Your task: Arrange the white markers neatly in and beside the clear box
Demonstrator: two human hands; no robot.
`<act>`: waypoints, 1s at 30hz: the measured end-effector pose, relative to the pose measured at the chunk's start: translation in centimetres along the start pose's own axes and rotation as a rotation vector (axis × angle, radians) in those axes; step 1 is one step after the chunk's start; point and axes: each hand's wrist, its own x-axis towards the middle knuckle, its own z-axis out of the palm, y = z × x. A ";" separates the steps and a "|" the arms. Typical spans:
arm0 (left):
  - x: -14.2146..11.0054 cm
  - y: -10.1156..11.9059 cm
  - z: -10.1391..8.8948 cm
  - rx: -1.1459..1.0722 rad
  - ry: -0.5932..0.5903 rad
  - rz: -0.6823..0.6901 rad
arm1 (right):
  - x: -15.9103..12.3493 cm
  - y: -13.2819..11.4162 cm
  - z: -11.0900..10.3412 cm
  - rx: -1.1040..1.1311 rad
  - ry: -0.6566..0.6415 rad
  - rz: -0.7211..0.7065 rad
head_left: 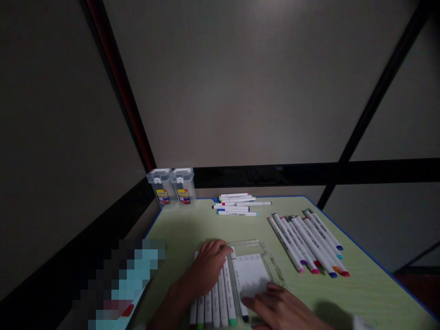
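In the head view a clear plastic case lies flat on the table at the near middle, with a white paper sheet inside it. A row of white markers lies side by side at its left. My left hand rests over their far ends, fingers bent but not closed round anything, its thumb side by the top of a black-capped marker. That marker lies lengthwise beside the paper. My right hand lies low over the paper with fingers apart, one fingertip touching the marker near its black cap.
Several white markers with coloured caps lie slanted on the table's right. A smaller pile of markers is at the far edge. Two lidded clear boxes stand at the back left corner. Walls close in behind and left. A pixelated patch covers the lower left.
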 end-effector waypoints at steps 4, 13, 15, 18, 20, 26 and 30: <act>0.0 -0.1 0.2 -0.007 0.000 -0.008 | 0.0 -0.3 -0.6 0.011 -0.032 0.033; 0.4 -0.4 0.5 -0.016 0.049 0.022 | 0.1 -0.7 -2.0 0.048 -0.057 0.070; 0.7 -0.6 0.6 -0.028 0.073 0.021 | 0.2 -0.7 -2.1 0.050 -0.058 0.085; 1.5 -1.3 1.0 -0.061 0.136 0.005 | 0.4 -0.5 -2.2 0.057 -0.040 0.119; 2.1 -1.8 1.3 -0.073 0.195 -0.020 | 0.5 -0.4 -2.2 0.069 -0.010 0.149; 4.2 -2.1 1.1 0.051 0.223 -0.095 | 0.4 0.1 -2.0 0.086 0.038 0.209; 6.2 -1.8 0.8 0.160 0.199 -0.222 | 0.5 -0.1 -2.6 0.092 0.003 0.216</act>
